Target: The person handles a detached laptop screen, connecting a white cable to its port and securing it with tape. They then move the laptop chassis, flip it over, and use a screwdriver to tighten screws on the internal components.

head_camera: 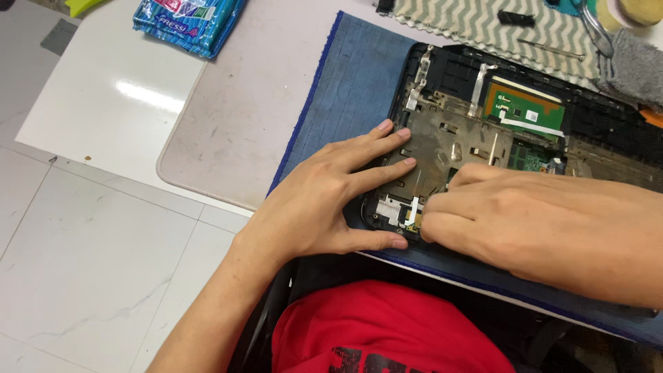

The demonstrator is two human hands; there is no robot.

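An opened laptop chassis (pixel 483 131), black-framed with its grey metal inner plate bare, lies on a blue mat (pixel 352 83) that covers the right part of a pale table (pixel 235 117). The left hand (pixel 324 197) lies flat and spread wide on the chassis's near left corner, fingers pointing toward 2 o'clock and thumb stretched along the near edge, gripping nothing. The right hand (pixel 497 214) comes in from 3 o'clock with its fingers curled tight, fingertips pressed at a small white and metal part (pixel 399 209) in that same corner; whether it pinches anything there cannot be told, since the knuckles cover the spot. A green circuit board (pixel 528 110) sits toward 1 o'clock inside the chassis, with a smaller green board (pixel 535 157) just below it. Beyond the chassis at 12 o'clock a zigzag-patterned cloth (pixel 476 21) carries a small black piece (pixel 514 18) and a thin metal tool (pixel 552 48). A grey towel (pixel 635 65) lies at 2 o'clock, cut off by the frame. At 11 o'clock a blue plastic packet (pixel 190 21) rests on the table, half out of view. A red shirt (pixel 387 331) fills the near edge at 6 o'clock, and white floor tiles (pixel 90 262) spread at 8 o'clock.
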